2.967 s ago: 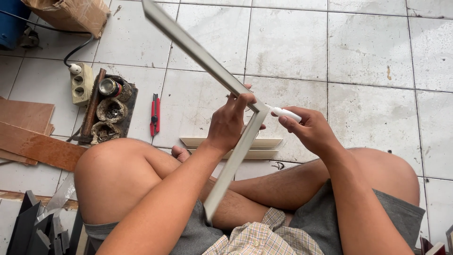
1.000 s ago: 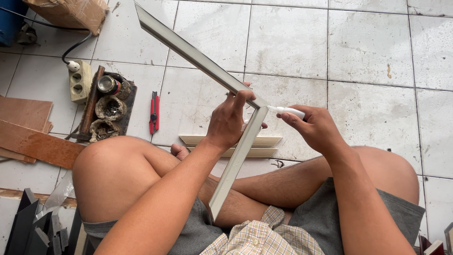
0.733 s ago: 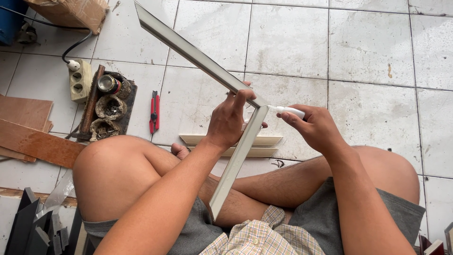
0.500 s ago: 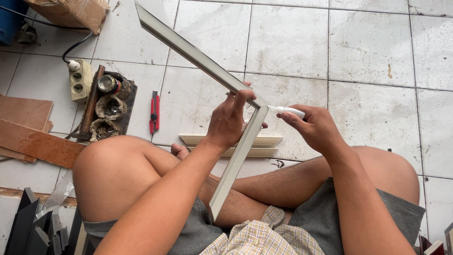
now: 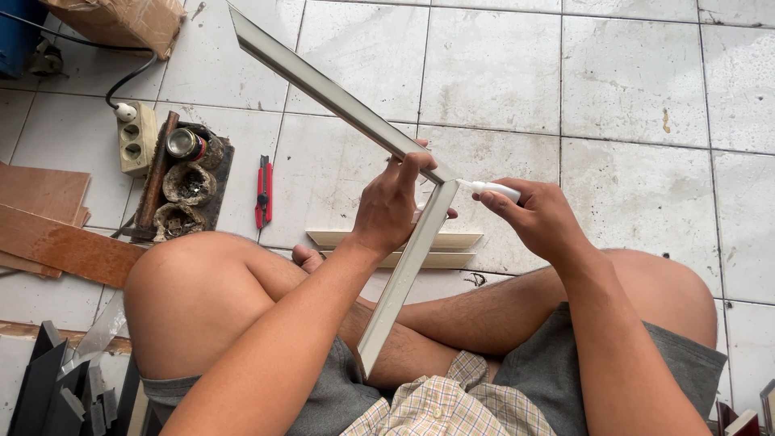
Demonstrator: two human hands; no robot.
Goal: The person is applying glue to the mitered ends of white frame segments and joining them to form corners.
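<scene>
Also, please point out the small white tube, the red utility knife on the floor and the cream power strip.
small white tube [image 5: 494, 190], head view, on its body before the fingers.
red utility knife [image 5: 263, 192], head view, mid handle.
cream power strip [image 5: 138, 148], head view, its top face.

Tube mostly hidden in right hand; frame corner behind left hand; blue box cut off far left.

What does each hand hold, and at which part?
Left hand grips the pale L-shaped frame moulding at its mitred corner. Right hand holds a small white tube by its body, nozzle at that corner.
</scene>
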